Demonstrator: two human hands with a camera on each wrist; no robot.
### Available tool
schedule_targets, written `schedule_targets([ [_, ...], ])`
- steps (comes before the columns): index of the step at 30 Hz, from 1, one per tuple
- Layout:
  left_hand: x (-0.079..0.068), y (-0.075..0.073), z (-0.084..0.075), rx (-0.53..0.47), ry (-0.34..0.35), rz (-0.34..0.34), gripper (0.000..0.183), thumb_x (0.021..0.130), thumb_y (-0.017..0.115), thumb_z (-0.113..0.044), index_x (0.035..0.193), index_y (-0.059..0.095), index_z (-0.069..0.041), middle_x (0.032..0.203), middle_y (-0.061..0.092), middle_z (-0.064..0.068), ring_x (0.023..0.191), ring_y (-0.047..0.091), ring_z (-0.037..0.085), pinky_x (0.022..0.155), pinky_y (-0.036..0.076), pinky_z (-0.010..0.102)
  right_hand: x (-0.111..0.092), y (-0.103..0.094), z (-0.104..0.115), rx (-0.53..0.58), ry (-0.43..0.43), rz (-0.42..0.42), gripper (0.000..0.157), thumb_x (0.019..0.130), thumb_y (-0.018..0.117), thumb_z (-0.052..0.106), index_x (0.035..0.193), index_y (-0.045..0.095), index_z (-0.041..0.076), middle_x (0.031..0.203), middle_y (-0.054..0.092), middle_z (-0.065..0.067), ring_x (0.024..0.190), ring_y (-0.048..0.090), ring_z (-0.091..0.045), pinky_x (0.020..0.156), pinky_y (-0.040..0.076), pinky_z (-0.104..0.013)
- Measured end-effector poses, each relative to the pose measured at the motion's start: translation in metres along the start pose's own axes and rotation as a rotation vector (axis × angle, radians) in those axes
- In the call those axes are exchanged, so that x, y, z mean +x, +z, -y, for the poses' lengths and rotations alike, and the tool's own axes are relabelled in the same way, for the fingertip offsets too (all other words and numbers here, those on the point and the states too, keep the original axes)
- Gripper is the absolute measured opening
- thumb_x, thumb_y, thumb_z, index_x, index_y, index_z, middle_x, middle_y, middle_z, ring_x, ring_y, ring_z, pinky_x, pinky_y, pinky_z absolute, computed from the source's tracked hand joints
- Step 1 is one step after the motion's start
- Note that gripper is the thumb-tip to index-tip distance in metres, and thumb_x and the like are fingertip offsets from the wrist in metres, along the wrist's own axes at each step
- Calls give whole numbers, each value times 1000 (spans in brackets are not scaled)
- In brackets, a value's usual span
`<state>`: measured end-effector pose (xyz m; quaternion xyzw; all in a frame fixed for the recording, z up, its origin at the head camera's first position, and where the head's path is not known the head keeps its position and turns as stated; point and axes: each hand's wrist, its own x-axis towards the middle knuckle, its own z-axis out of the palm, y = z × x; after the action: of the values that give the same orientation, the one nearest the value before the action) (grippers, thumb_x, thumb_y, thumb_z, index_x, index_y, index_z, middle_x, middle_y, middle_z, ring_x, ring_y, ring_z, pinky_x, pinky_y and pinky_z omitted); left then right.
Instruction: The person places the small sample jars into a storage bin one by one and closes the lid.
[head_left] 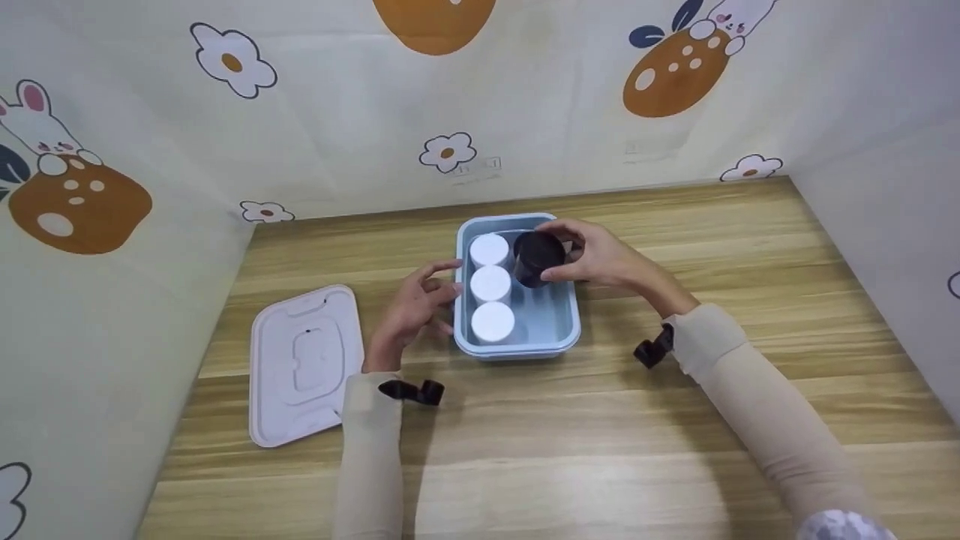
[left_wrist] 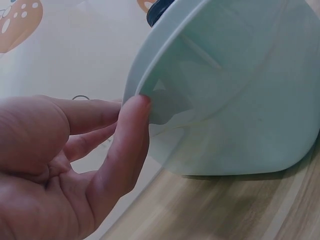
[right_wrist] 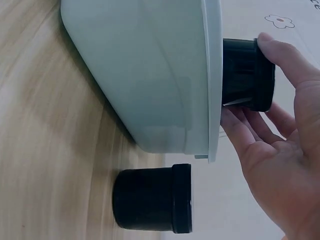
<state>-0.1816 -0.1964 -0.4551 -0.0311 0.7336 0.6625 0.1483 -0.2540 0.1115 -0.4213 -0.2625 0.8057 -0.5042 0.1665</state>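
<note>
A light blue box (head_left: 552, 330) stands on the table. Three white round-topped containers (head_left: 492, 285) are lined up along its left side. My right hand (head_left: 600, 255) grips a black jar (head_left: 536, 255) by its wide top end, over the far right part of the box. In the right wrist view the jar's lower part dips behind the box rim. My left hand (head_left: 409, 311) holds the box's left rim, thumb (left_wrist: 132, 130) beneath the lip and fingers against its other side. A second black jar (right_wrist: 150, 199) stands upright outside the box, largely hidden under my right hand in the head view.
To the left on the wood-grain table (head_left: 600, 450) lies a white rectangular lid (head_left: 277, 367), partly overlapped by my left forearm. A patterned wall covering (head_left: 337, 135) rises behind the table and at both sides. Each wrist carries a black mount (head_left: 654, 346).
</note>
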Motion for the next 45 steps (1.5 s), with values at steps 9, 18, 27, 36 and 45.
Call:
schedule_targets([
  [9, 0, 0, 1, -23, 30, -4, 46, 98, 63, -6, 142, 53, -10, 107, 67, 13, 90, 69, 24, 47, 61, 34, 6, -5, 11, -235, -9, 92, 70, 79, 84, 28, 143, 55, 21, 138, 59, -12, 125, 55, -29, 106, 50, -50],
  [18, 0, -1, 1, 3, 9, -6, 45, 98, 64, -9, 142, 53, -14, 115, 67, 18, 93, 70, 26, 51, 63, 38, 11, -5, 18, -351, -80, 179, 70, 79, 84, 24, 142, 55, 18, 140, 58, -12, 129, 53, -31, 115, 42, -52],
  [27, 1, 0, 0, 2, 13, -3, 46, 98, 64, -10, 142, 53, -14, 116, 67, 19, 91, 71, 26, 50, 62, 34, 19, 1, 18, -471, -123, 251, 69, 78, 84, 20, 140, 57, 9, 132, 57, -18, 120, 54, -33, 111, 46, -49],
  [36, 1, 0, 0, -13, 34, 3, 46, 98, 63, -9, 142, 52, -12, 113, 67, 16, 91, 69, 29, 47, 61, 32, 20, 9, 17, -573, -137, 281, 69, 76, 86, 19, 139, 59, 7, 133, 55, -19, 120, 54, -32, 110, 48, -48],
  [45, 0, 0, 1, -23, 19, 2, 46, 98, 63, -8, 143, 52, -12, 119, 65, 23, 91, 69, 30, 48, 61, 33, 20, 15, 20, -653, -92, 325, 70, 76, 84, 5, 140, 57, 4, 136, 49, -21, 126, 49, -35, 116, 44, -48],
])
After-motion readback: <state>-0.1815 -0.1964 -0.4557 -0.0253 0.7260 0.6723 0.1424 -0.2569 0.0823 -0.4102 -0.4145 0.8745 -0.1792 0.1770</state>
